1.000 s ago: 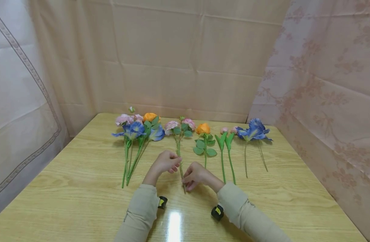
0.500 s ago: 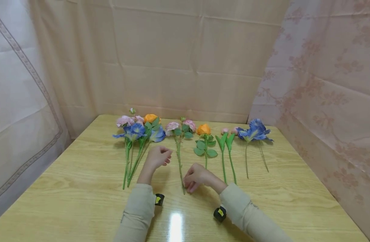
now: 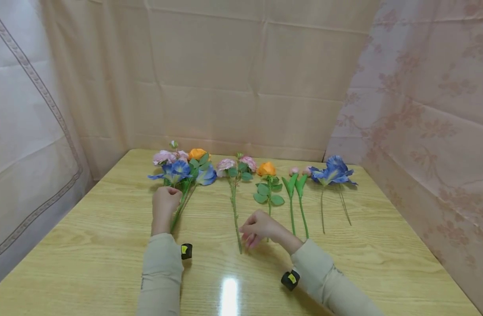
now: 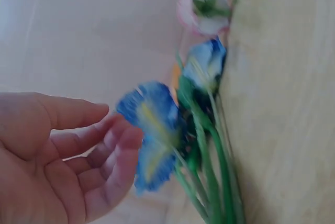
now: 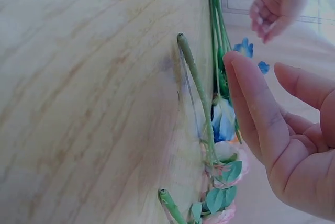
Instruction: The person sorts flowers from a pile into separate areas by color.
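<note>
1. My left grip (image 3: 165,204) holds nothing, its fingers loosely curved and the thumb held apart, over the stems of a mixed bunch (image 3: 180,170) on the left of the worktop (image 3: 364,272); whether a fingertip touches the blue bloom (image 4: 152,130) beside it, I cannot tell.
2. My right grip (image 3: 259,229) is likewise without a hold, fingers slightly bent, thumb parted from them, just right of the near end of a pink-flowered stem (image 3: 233,193).
3. That stem lies alone mid-scene, pink blooms toward the far edge.
4. To its right rest an orange rose (image 3: 266,169) and two pink-budded flowers (image 3: 299,186), leaves bright green.
5. Farther right, blue flowers (image 3: 331,171) lie with heads together, thin stems pointing near.
6. A beige drape (image 3: 210,57) hangs beyond the far edge.
</note>
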{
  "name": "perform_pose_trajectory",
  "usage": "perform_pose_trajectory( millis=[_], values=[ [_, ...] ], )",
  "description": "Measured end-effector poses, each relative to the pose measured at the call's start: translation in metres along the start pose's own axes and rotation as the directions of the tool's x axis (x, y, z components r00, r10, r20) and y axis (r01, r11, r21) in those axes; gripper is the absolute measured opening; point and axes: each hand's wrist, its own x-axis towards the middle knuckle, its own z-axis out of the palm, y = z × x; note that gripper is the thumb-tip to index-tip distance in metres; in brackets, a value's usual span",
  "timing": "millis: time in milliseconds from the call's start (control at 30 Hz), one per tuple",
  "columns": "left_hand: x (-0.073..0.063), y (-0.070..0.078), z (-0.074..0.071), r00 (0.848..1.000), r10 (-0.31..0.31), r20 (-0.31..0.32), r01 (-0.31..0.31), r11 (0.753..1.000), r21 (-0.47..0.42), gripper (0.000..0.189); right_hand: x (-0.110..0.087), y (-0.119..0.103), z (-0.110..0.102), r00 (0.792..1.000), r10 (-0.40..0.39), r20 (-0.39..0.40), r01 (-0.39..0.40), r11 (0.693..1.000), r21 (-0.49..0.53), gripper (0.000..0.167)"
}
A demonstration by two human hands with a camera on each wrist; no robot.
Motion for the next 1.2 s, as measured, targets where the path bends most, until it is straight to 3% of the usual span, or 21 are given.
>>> perform_pose_trajectory(
  millis=[200, 467, 700, 933, 1200],
  values=[
    [0.001, -0.01, -0.002, 0.995, -0.081, 0.065, 0.075, 0.993, 0.093, 0.033, -0.001, 0.002, -0.001, 1.0, -0.01, 0.015, 0.01, 1.0, 0.003, 0.023],
    [0.0, -0.019, 0.001, 0.987, -0.149, 0.066, 0.135, 0.973, 0.185, 0.013, -0.001, 0.005, -0.001, 1.0, -0.011, 0.026, 0.012, 1.0, -0.002, 0.022],
    [0.002, -0.03, 0.007, 0.984, -0.167, 0.067, 0.148, 0.964, 0.222, 0.01, -0.003, 0.004, 0.001, 1.0, 0.0, 0.024, 0.0, 1.0, 0.005, 0.019],
    [0.004, -0.031, 0.009, 0.98, -0.174, 0.095, 0.14, 0.947, 0.289, 0.012, -0.003, 0.006, 0.0, 0.999, -0.011, 0.041, 0.01, 1.0, 0.007, 0.017],
    [0.005, -0.029, 0.01, 0.992, -0.127, -0.029, 0.129, 0.942, 0.308, 0.019, -0.003, 0.006, -0.001, 0.998, -0.02, 0.06, 0.018, 0.999, 0.026, 0.019]
  ],
)
